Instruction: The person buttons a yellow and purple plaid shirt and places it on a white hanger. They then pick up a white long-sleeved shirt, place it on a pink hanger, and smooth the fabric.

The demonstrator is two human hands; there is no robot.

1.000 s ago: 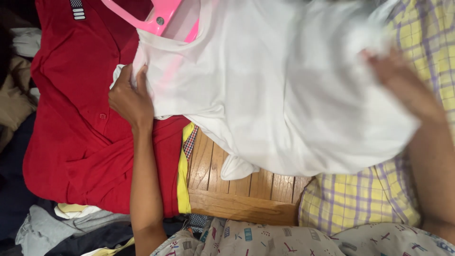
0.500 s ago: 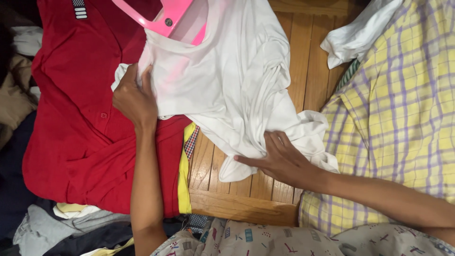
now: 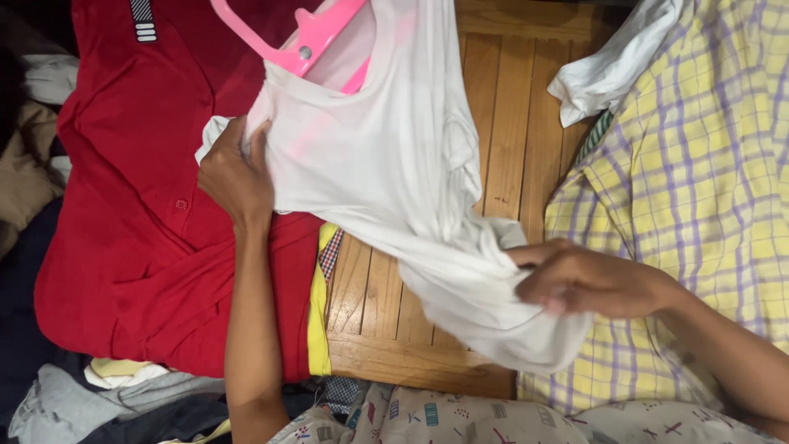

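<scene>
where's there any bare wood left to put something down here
Bare wooden slats show between the white shirt and the yellow checked shirt, and below beside the red shirt. Elsewhere clothes crowd.

The pink hanger [image 3: 308,37] runs off the far edge, its hook out of view. The white shirt [image 3: 394,156] covers the left hand's [image 3: 234,177] fingertips. The right hand [image 3: 575,279] is blurred. The checked shirt [image 3: 699,205] runs off the right edge.
</scene>
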